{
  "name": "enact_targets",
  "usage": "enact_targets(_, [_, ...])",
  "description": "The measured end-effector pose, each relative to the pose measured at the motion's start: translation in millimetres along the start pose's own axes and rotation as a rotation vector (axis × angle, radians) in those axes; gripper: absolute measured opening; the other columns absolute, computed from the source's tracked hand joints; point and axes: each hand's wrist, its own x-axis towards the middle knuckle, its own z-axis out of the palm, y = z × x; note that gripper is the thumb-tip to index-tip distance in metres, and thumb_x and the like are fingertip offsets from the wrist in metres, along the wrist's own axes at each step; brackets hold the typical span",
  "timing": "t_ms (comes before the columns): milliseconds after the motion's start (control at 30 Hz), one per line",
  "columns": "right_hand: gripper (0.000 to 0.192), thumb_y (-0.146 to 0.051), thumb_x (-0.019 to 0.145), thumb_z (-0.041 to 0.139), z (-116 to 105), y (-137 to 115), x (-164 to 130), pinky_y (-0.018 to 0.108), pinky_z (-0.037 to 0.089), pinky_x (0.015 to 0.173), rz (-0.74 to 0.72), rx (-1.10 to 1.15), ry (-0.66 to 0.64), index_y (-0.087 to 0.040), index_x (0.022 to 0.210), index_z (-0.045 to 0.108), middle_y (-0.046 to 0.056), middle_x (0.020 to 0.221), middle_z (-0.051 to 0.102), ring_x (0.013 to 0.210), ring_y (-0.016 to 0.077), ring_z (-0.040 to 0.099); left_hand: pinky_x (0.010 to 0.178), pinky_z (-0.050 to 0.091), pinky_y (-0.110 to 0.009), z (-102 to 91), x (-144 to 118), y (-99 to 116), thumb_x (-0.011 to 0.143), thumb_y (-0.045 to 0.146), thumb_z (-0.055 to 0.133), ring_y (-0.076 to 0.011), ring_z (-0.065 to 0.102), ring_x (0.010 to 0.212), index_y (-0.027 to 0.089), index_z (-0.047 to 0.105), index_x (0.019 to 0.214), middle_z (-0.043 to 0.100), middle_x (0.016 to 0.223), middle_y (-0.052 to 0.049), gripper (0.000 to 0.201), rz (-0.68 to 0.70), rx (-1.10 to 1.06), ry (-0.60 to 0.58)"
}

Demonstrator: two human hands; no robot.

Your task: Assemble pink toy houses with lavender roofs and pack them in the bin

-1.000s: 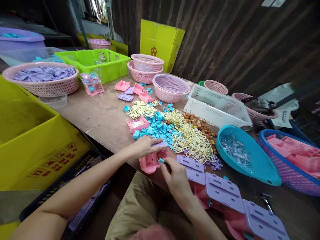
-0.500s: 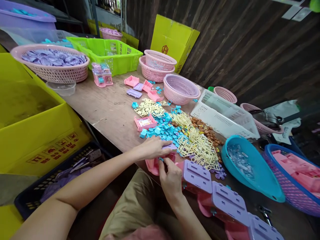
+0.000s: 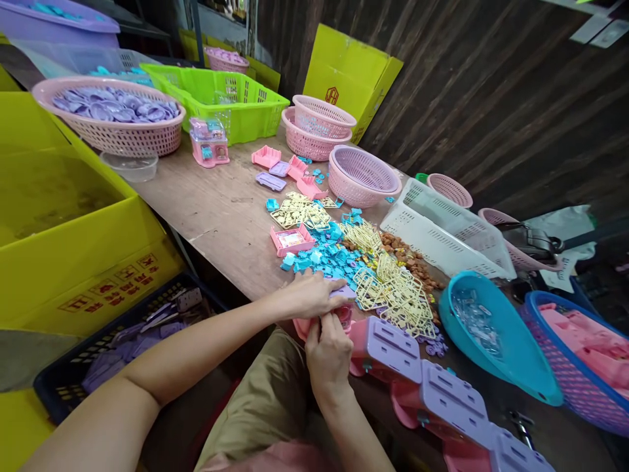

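My left hand (image 3: 308, 295) lies across the lilac top of a pink and lilac plastic toy housing (image 3: 346, 292), fingers curled over it, at the table's near edge. My right hand (image 3: 330, 354) is closed, its thumb and fingertips pressed against the housing's near side, just under the left hand; whatever is in the pinch is hidden. To the right stands a row of similar pink housings with lilac tops (image 3: 393, 347). Just beyond my hands lie a heap of small blue plastic parts (image 3: 329, 252) and cream-coloured part frames (image 3: 400, 301).
A pink tray (image 3: 293, 240) sits by the blue heap. Brown pieces (image 3: 410, 262) lie near a white basket (image 3: 442, 229). At right, a turquoise scoop-shaped basin (image 3: 521, 357) holds clear parts. A yellow carton (image 3: 88, 223) and dark crate (image 3: 54, 387) stand left, below table height.
My right hand has moved up against the housing, near the left hand's fingers. The small blue piece that showed at its fingertips is now out of sight. The view has shifted slightly.
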Motion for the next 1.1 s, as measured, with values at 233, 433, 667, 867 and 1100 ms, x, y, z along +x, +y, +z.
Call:
enact_targets(233, [0.038, -0.017, 0.091, 0.026, -0.3, 5.2, -9.3, 0.028, 0.044, 0.054, 0.096, 0.167, -0.121, -0.009, 0.087, 0.063, 0.014, 0.072, 0.067, 0.064, 0.0216, 0.063, 0.082, 0.04, -0.053, -3.7, -6.6, 4.8, 0.088, 0.06, 0.026, -0.0359, 0.053, 0.099, 0.034, 0.043, 0.132, 0.059, 0.106, -0.014, 0.054, 0.002, 0.027, 0.028])
enact_targets(433, [0.039, -0.03, 0.09, 0.038, -58.9, 61.3, 39.0, 0.023, 0.035, 0.048, 0.007, 0.361, -0.638, -0.019, 0.06, 0.061, 0.001, 0.054, 0.062, 0.049, 0.0138, 0.054, 0.085, 0.041, -0.051, 14.2, -22.8, 12.0, 0.084, 0.055, 0.044, -0.034, 0.051, 0.104, 0.024, 0.043, 0.133, 0.054, 0.117, -0.016, 0.058, 0.141, 0.098, 0.18])
enact_targets(667, [0.02, -0.019, 0.085, 0.05, -18.9, 71.6, 142.3, 0.023, 0.04, 0.071, -0.228, 0.124, -0.828, -0.022, 0.095, 0.067, 0.003, 0.092, 0.069, 0.086, 0.0165, 0.061, 0.094, 0.041, -0.044, 21.4, -20.5, -22.8, 0.089, 0.035, 0.041, -0.0261, 0.05, 0.11, 0.017, 0.049, 0.119, 0.056, 0.117, -0.012, 0.036, 0.218, -0.094, 0.546])
enact_targets(867, [0.018, -0.011, 0.064, 0.072, 47.2, 48.2, 158.2, 0.024, 0.039, 0.065, -0.392, 0.187, -0.984, -0.022, 0.079, 0.071, 0.003, 0.08, 0.068, 0.083, 0.0218, 0.062, 0.077, 0.052, -0.034, 20.4, -13.4, -86.0, 0.078, 0.012, 0.048, -0.021, 0.061, 0.093, 0.021, 0.046, 0.115, 0.05, 0.117, -0.009, 0.038, -0.158, 0.006, 0.361])
enact_targets(1100, [0.01, -0.019, 0.083, 0.055, -9.8, 83.9, 149.9, 0.026, 0.04, 0.08, -0.243, 0.322, -0.813, -0.019, 0.09, 0.062, 0.007, 0.109, 0.054, 0.097, 0.0172, 0.054, 0.073, 0.051, -0.031, 24.8, -0.3, -90.6, 0.083, 0.023, 0.046, -0.0184, 0.062, 0.081, 0.021, 0.055, 0.09, 0.055, 0.098, -0.005, 0.012, -0.143, 0.085, 0.371])
